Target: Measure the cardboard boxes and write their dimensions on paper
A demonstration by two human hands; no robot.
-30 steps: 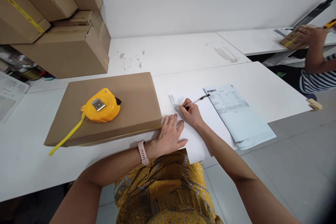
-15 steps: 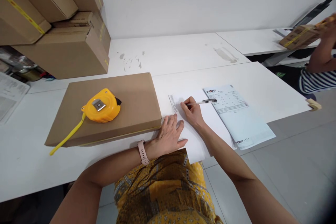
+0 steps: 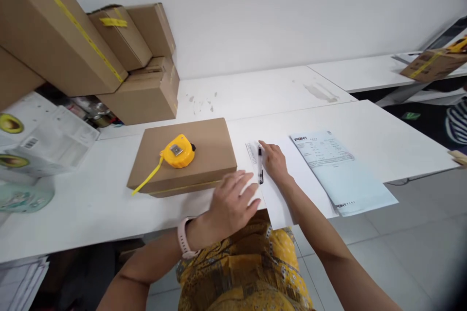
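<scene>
A pen [image 3: 260, 167] with a dark cap end and a clear barrel lies on a white notepad [image 3: 306, 189] with a binding strip along its left edge. My right hand [image 3: 274, 160] rests on the pad just right of the pen, its index finger stretched out near the pen's top end. My left hand [image 3: 231, 201] hovers over the table's front edge, fingers apart and holding nothing. Beside it is a closed cardboard box [image 3: 207, 150]. A yellow tape measure [image 3: 178, 151] with a yellow strap sits on the box.
A pale blue printed sheet [image 3: 339, 170] lies right of the pad. Cardboard boxes [image 3: 142, 95] are stacked at the back left, near a white carton with avocado pictures [image 3: 47, 131]. At the far right another person's striped sleeve [image 3: 458, 121] shows below a taped box [image 3: 425, 65].
The pen has gone from my right hand's writing grip to lying on the pad. My left hand has lifted off the table. The view has swung left, showing more of the boxes.
</scene>
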